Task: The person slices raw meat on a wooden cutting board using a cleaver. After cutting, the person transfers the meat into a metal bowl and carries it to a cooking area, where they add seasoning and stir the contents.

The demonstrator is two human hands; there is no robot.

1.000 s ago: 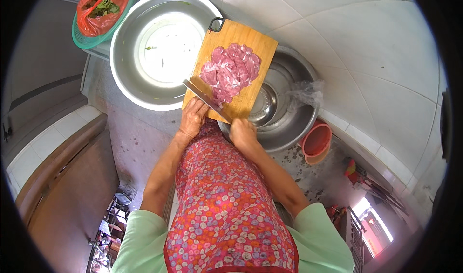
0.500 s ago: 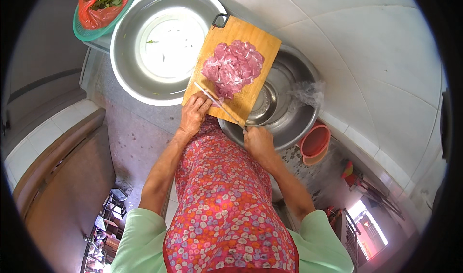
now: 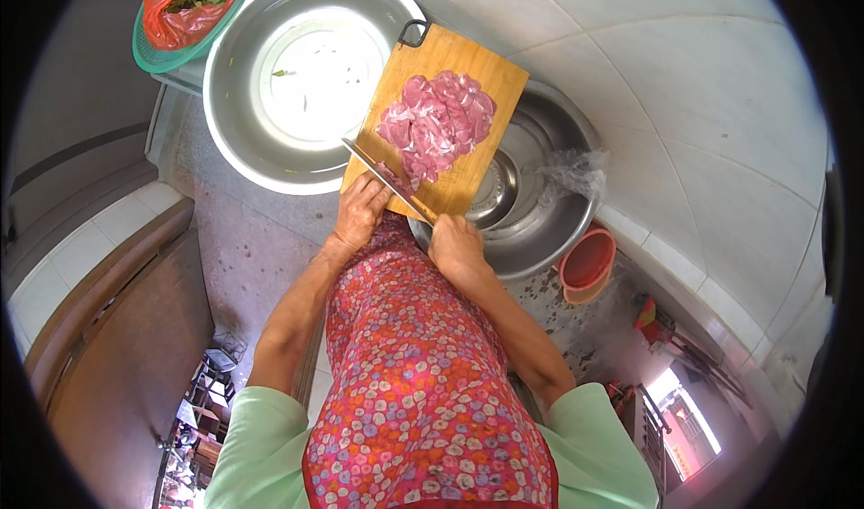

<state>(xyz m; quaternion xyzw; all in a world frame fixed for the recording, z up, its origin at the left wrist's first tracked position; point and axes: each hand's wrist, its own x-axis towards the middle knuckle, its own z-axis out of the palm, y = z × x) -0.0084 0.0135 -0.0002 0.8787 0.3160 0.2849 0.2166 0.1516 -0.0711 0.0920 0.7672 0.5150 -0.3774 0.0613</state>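
Note:
A wooden cutting board (image 3: 493, 70) with a black handle loop lies tilted across two basins. On it sits a heap of sliced raw pink meat (image 3: 439, 124). My right hand (image 3: 457, 243) is closed around the handle of a knife (image 3: 373, 169), whose blade slants up to the left across the board's near part, its tip past the left edge. At the board's near left corner, my left hand (image 3: 362, 210) has its fingers curled and pressed together, close to the blade. They hold down a piece of meat, mostly hidden under the fingers and blade.
A large metal basin (image 3: 225, 104) of water with green bits stands left of the board. Right and beneath is a darker metal basin (image 3: 540, 248) with a clear plastic bag (image 3: 580, 174). A green basket (image 3: 148, 50) holds a red bag (image 3: 175, 27) of leaves. Reddish buckets (image 3: 589, 261) stand right.
My right hand and the knife have moved left, so the tip now reaches past the board's edge. My left hand stays at the corner. Another bit of meat shows beyond the blade.

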